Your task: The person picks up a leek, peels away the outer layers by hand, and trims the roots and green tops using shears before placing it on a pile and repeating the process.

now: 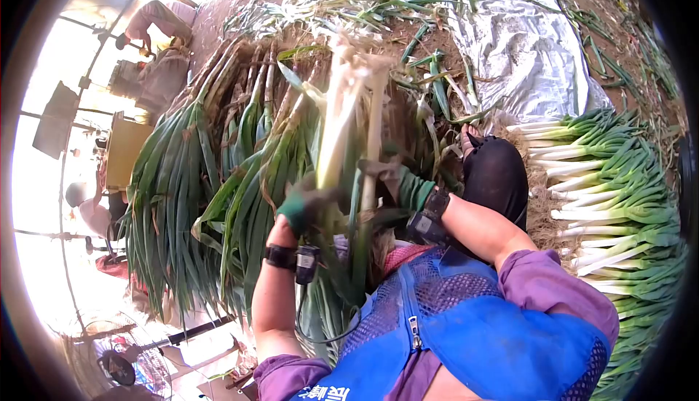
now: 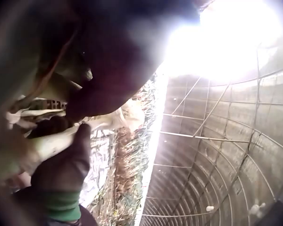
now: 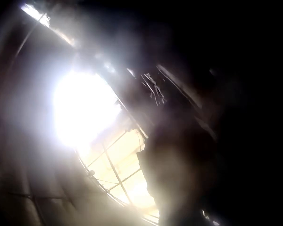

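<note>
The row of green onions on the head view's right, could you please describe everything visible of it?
The green onions lie side by side in a row, white stems toward the dark-clad leg, green leaves outward, brown stringy roots at the stem ends. Left hand and right hand are clear of them.

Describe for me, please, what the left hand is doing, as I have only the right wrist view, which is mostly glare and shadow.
Observer: Certainly; the head view shows the gloved left hand gripping at least one green onion by its pale stalk.

Operator: Thank you; could you also tell me what lies on the ground to the person's right?

Observer: A long row of green onions lies there, their white ends pointing towards the black trouser leg.
</note>
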Demonstrator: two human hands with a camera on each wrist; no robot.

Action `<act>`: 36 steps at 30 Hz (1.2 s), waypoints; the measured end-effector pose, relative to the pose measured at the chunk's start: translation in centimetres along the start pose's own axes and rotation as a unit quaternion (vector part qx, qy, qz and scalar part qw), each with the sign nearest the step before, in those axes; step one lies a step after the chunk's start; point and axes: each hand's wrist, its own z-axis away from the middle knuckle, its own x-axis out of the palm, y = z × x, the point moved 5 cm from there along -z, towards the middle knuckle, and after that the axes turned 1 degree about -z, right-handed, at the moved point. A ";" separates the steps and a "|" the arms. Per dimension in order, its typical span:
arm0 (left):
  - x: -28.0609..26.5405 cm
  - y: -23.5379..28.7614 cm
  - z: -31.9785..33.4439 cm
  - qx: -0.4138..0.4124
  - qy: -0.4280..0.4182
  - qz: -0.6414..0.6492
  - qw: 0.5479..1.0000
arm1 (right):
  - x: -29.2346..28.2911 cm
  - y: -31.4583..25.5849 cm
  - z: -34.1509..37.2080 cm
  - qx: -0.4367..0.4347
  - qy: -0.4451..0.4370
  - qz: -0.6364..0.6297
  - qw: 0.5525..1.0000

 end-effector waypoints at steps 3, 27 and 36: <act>-3.4 -0.1 0.8 0.012 0.109 0.006 0.994 | -1.8 1.0 0.1 0.064 -0.080 -0.137 0.985; 0.7 -1.0 -4.5 -0.139 0.059 -0.047 0.987 | 0.6 0.6 -1.8 -0.012 -0.015 -0.011 1.000; -0.1 0.9 -0.5 0.269 -0.014 -0.394 0.878 | 3.5 -5.9 1.2 -0.083 -0.022 -0.072 0.994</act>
